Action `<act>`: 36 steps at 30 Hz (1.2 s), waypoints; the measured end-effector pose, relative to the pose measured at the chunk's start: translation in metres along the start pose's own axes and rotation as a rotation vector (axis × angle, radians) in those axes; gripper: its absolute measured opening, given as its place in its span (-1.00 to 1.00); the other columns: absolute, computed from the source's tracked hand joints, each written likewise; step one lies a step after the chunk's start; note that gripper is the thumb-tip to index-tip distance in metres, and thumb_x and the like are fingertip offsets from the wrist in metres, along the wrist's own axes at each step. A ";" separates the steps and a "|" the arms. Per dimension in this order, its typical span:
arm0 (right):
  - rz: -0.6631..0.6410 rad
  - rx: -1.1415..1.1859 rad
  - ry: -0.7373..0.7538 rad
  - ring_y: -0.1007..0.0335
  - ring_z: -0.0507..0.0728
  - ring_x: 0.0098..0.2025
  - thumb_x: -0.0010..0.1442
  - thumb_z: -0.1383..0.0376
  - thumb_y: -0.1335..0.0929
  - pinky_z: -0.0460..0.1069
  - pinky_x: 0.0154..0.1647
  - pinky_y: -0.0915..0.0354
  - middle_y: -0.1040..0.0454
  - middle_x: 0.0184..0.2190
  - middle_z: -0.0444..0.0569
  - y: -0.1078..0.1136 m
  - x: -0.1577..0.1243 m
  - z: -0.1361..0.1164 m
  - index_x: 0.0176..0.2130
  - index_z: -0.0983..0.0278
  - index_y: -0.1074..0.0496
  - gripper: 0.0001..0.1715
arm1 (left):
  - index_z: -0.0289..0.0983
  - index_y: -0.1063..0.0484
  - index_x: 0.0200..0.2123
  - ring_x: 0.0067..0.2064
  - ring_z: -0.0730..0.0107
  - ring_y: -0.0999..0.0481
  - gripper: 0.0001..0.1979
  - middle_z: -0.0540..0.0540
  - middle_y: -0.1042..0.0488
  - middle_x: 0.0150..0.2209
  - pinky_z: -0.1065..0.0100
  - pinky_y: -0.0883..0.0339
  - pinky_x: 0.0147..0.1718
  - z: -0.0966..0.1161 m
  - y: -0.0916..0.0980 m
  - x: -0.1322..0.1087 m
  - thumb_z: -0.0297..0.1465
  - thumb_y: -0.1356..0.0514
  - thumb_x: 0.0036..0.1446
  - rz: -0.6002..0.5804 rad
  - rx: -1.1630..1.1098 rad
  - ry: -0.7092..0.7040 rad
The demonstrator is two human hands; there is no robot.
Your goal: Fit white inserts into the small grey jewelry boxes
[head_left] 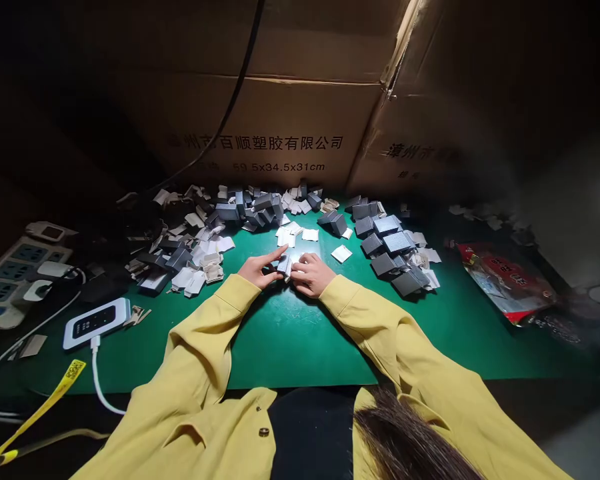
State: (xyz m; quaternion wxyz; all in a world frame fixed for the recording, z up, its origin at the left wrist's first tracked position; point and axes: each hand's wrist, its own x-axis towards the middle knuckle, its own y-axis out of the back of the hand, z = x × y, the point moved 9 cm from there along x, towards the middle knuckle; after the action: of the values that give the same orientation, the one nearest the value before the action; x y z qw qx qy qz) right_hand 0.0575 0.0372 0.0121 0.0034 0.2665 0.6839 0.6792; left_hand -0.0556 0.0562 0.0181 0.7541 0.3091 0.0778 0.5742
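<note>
Near the middle of the green table (pixel 290 340), my left hand (pixel 261 269) grips a small dark grey box (pixel 283 263) between thumb and fingers. My right hand (pixel 311 274) is on the other side of it, with bent fingers pressed on a small pale piece against the box; its exact shape is too small to tell. White cards (pixel 310 235) lie just beyond my hands. Dark grey boxes (pixel 393 233) are piled to the right, and more dark boxes (pixel 263 210) lie at the back with white pieces among them.
Pale scraps and dark boxes (pixel 195 267) are heaped at the left. A power strip (pixel 15 273) and a white device (pixel 97 323) with a cable sit further left. On the right lies a red plastic packet (pixel 505 283). Large cardboard boxes (pixel 280 113) stand behind.
</note>
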 end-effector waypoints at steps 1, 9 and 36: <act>-0.001 0.010 -0.003 -0.13 0.20 -0.18 0.14 0.24 -0.30 0.14 -0.12 -0.09 -0.46 -0.28 -0.02 -0.001 -0.001 0.000 -0.27 0.22 -0.45 -0.82 | -0.22 -0.24 0.22 -0.07 0.16 -0.54 -0.30 -0.16 -0.50 0.01 0.26 -0.44 -0.13 0.001 0.000 0.000 -0.33 -0.26 -0.04 0.005 0.000 0.001; 0.105 0.087 -0.052 -0.18 0.21 -0.09 0.20 0.25 -0.27 0.21 0.05 -0.09 -0.49 -0.10 0.00 0.010 -0.022 0.001 -0.08 0.17 -0.43 -0.71 | -0.25 -0.24 0.22 -0.16 0.21 -0.56 -0.30 -0.19 -0.49 0.03 0.26 -0.43 -0.13 0.001 -0.002 -0.002 -0.28 -0.27 -0.03 0.007 -0.064 0.049; 0.323 0.378 -0.452 -0.31 0.22 -0.07 0.04 0.15 -0.45 0.16 -0.03 -0.31 -0.49 -0.16 0.04 0.013 -0.019 0.027 -0.06 0.25 -0.40 -0.52 | -0.23 -0.15 0.26 0.02 0.07 -0.50 -0.16 -0.20 -0.49 0.03 0.20 -0.46 -0.12 -0.001 -0.003 0.001 -0.28 -0.34 -0.11 -0.013 -0.119 0.012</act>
State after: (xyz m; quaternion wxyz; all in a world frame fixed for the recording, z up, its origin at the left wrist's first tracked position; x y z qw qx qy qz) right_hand 0.0882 0.0539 0.0150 -0.0023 0.5110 0.7288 0.4557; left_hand -0.0530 0.0575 0.0155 0.7743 0.2596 0.0500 0.5750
